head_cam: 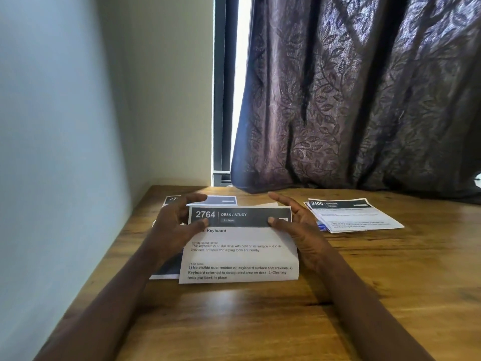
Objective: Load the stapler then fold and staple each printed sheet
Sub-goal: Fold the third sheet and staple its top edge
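Observation:
A printed sheet headed "2764 DESK / STUDY" (239,251) lies folded in front of me on the wooden desk (260,321). My left hand (177,225) pinches its upper left corner, thumb on the dark header and fingers curled behind the top edge. My right hand (296,225) pinches the upper right corner the same way. The folded-under half shows as a white edge just above the header. A stack of printed sheets (169,272) lies under it to the left. I see no stapler.
A second stack of printed sheets headed "3409" (356,217) lies at the right, with a small blue object (322,227) peeking from under its left edge. A wall runs along the left. A dark patterned curtain (364,100) hangs over the desk's far edge.

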The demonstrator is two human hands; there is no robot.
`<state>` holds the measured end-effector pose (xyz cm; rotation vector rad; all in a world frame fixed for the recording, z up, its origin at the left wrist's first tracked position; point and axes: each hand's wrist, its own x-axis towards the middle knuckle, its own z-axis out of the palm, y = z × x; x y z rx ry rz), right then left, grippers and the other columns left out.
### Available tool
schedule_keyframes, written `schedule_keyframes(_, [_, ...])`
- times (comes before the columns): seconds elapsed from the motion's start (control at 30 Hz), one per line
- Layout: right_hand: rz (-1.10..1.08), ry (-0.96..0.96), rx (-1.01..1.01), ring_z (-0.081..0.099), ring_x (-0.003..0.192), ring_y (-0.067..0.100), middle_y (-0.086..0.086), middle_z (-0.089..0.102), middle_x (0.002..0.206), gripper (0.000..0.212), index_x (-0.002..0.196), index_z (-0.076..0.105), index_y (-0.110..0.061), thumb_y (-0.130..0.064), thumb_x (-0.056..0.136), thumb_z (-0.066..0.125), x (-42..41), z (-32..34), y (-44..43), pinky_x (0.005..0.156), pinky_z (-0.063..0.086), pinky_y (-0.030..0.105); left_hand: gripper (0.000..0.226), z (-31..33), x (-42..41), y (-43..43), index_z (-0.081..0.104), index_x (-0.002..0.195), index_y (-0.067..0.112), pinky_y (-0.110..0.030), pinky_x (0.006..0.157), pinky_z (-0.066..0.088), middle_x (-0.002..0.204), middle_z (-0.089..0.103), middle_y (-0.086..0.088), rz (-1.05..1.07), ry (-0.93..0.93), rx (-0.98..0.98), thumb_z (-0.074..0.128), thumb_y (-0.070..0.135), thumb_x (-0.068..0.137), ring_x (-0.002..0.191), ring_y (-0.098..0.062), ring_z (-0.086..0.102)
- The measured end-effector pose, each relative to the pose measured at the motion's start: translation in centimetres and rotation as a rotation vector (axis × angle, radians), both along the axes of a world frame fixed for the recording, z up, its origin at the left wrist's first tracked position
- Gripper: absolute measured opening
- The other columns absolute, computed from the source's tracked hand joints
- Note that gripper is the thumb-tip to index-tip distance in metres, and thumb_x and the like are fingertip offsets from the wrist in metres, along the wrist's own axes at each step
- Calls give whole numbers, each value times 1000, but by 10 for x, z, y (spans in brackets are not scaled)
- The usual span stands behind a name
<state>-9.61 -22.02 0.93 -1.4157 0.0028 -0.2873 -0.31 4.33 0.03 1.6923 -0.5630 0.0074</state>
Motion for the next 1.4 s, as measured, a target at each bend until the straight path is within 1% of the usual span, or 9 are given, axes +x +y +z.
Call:
schedule_keyframes(0.1, [-21, -3, -11, 75, 94, 32, 13, 76, 111, 47, 119, 70, -25, 4, 83, 74, -1, -1, 2, 72, 63, 39, 50, -2, -2, 1, 63, 128, 41, -49, 86, 62, 119, 69, 22, 86, -130, 120, 80, 40, 81, 109, -12, 70])
schedule_keyframes(0.2, [-26, 29, 18, 74, 91, 39, 19, 76, 106, 36, 110, 71, -19, 1, 80, 77, -1, -2, 3, 76, 62, 45, 58, -2, -3, 1, 62, 127, 45, -47, 84, 62, 125, 65, 21, 126, -145, 133, 70, 65, 73, 108, -12, 70])
schedule_keyframes(0.37, [-96, 3, -24, 70, 78, 35, 22, 74, 97, 27, 89, 72, -22, 0, 76, 82, 1, -4, 1, 68, 60, 38, 28, 0, -1, 0, 70, 115, 33, -46, 71, 65, 106, 77, -5, 29, -17, -21, 74, 17, 92, 91, -26, 78])
schedule_keyframes(0.5, [-102, -38, -81, 75, 88, 30, 11, 78, 103, 43, 114, 72, -24, 2, 80, 78, 0, -1, 0, 77, 63, 42, 23, 1, -3, 2, 74, 108, 14, -37, 69, 65, 99, 79, -10, -67, 41, -139, 69, 0, 91, 92, -29, 78])
schedule_keyframes(0.6, [-134, -54, -85, 76, 86, 21, 2, 79, 104, 35, 110, 77, -16, 4, 82, 76, -2, 1, 2, 70, 63, 32, 24, 0, -1, 2, 75, 106, 12, -29, 68, 63, 97, 80, -9, -80, 38, -144, 69, -5, 90, 88, -24, 78])
schedule_keyframes(0.83, [-215, -71, -211, 74, 81, 10, 1, 80, 95, 15, 97, 79, -3, 1, 83, 76, 0, -4, 0, 65, 56, 18, 28, -4, 0, -1, 77, 107, 23, -43, 76, 64, 104, 80, -3, -64, 63, 15, 71, 0, 91, 93, -25, 78])
schedule_keyframes(1.03, [-269, -132, -595, 71, 89, 5, -7, 78, 93, 20, 92, 81, -21, -2, 88, 74, 3, -14, -3, 75, 56, 18, 20, -9, 2, -1, 77, 107, 38, -17, 67, 44, 89, 72, 12, 111, -280, 467, 75, 26, 90, 79, -11, 62])
schedule_keyframes(1.17, [-347, -186, -956, 67, 88, 1, -10, 75, 94, 20, 95, 81, -22, -5, 87, 75, -5, -25, -2, 78, 46, 6, 15, -7, -3, -4, 79, 97, 37, -19, 61, 34, 64, 54, 15, 109, -381, 567, 75, 25, 90, 64, -6, 53])
schedule_keyframes(1.4, [-269, -119, -1254, 57, 89, 10, -6, 64, 97, 22, 105, 78, -24, -9, 90, 70, -23, -39, 3, 77, 46, 29, 15, -7, -5, -10, 80, 99, 36, -23, 72, 39, 84, 58, 22, 53, -411, 710, 74, 24, 91, 83, -7, 57])
